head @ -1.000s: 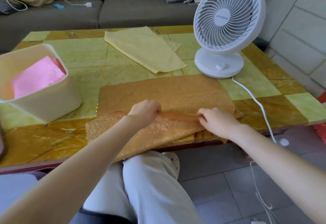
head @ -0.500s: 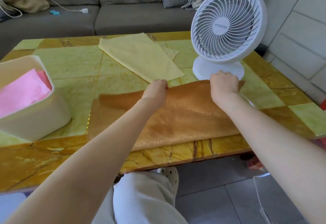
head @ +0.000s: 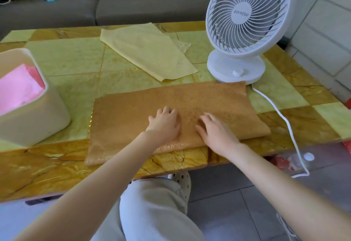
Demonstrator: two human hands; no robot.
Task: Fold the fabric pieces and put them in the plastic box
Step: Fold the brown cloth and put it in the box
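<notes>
An orange-brown fabric [head: 218, 104] lies folded in half on the table near its front edge. My left hand [head: 164, 123] and my right hand [head: 214, 128] both rest flat on its middle, fingers spread, side by side. A pale yellow fabric [head: 150, 51] lies flat farther back on the table. At the left stands the cream plastic box [head: 38, 127], with a folded pink fabric [head: 17, 91] inside.
A white desk fan [head: 248, 24] stands at the back right, touching the orange fabric's far corner; its white cable [head: 281, 117] runs over the table's front edge to the floor. A grey sofa [head: 133, 3] stands behind the tiled table [head: 72, 58]. My knee is under the table.
Both hands carried the near edge of the orange fabric over to the far edge, let go, and came back to the middle, where they now lie flat.
</notes>
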